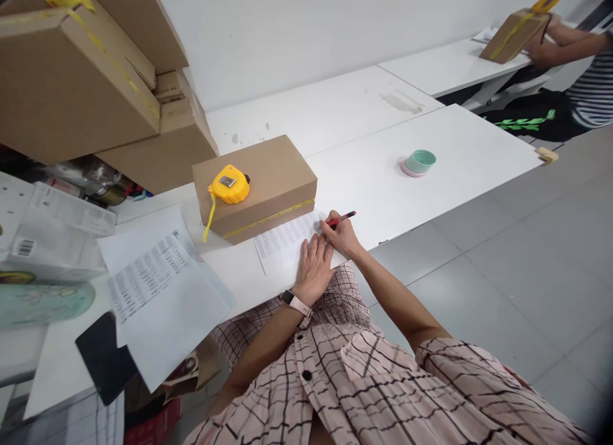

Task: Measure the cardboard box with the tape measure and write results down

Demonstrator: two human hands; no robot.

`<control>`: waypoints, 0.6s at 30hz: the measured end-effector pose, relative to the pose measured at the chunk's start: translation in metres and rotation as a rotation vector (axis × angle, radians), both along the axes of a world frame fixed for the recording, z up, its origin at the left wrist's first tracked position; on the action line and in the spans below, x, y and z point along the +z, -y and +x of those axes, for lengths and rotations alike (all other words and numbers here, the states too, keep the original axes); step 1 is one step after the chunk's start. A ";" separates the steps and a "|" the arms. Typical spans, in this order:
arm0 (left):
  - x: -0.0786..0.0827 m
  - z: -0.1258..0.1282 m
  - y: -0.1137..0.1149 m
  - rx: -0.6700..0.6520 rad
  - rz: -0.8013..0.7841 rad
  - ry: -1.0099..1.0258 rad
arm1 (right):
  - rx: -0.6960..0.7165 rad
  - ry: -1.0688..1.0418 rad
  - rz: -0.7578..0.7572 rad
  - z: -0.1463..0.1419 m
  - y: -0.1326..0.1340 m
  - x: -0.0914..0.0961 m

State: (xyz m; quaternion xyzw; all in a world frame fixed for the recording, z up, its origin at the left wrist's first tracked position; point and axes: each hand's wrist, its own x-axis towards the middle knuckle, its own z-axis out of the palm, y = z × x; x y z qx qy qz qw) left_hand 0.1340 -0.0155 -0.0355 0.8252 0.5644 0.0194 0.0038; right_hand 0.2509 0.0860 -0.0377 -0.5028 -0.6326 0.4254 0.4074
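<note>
My right hand [341,235] grips a red pen [341,219] with its tip on a printed sheet [282,241] at the table's near edge. My left hand [313,268] lies flat on that sheet with fingers stretched out, a watch on its wrist. Just behind the sheet stands a cardboard box [265,183] with a strip of yellow tape along its side. A yellow tape measure [230,185] rests on the box's top, its strap hanging down the front.
More printed sheets [153,285] and a black phone [103,359] lie at the left. Large cardboard boxes [81,81] are stacked at the back left. Two tape rolls [419,162] sit on the table at the right. Another person [582,68] handles a box far right.
</note>
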 end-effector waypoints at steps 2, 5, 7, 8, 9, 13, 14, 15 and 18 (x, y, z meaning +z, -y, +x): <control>0.000 0.000 0.000 0.001 -0.005 0.004 | 0.004 0.004 -0.002 0.000 0.000 0.000; -0.001 0.000 0.000 0.003 -0.007 0.014 | -0.001 0.002 0.008 0.000 0.000 -0.001; -0.002 0.000 0.000 0.000 -0.006 0.019 | -0.005 -0.008 0.024 0.000 0.000 -0.002; -0.002 0.000 0.000 -0.001 -0.005 0.020 | -0.005 -0.014 0.031 0.000 0.000 -0.002; -0.002 0.000 0.000 -0.002 -0.003 0.020 | -0.003 -0.016 0.035 0.000 0.000 -0.002; -0.002 0.000 0.000 -0.001 -0.004 0.009 | -0.015 -0.024 0.008 0.000 0.000 -0.001; -0.001 0.000 0.000 0.001 -0.007 0.007 | -0.024 -0.028 0.002 0.000 0.001 0.000; -0.001 0.000 0.000 0.001 -0.009 0.005 | -0.030 -0.033 -0.003 0.000 0.001 0.000; 0.000 0.000 0.000 0.002 -0.007 0.004 | -0.034 -0.032 -0.001 0.000 0.001 0.000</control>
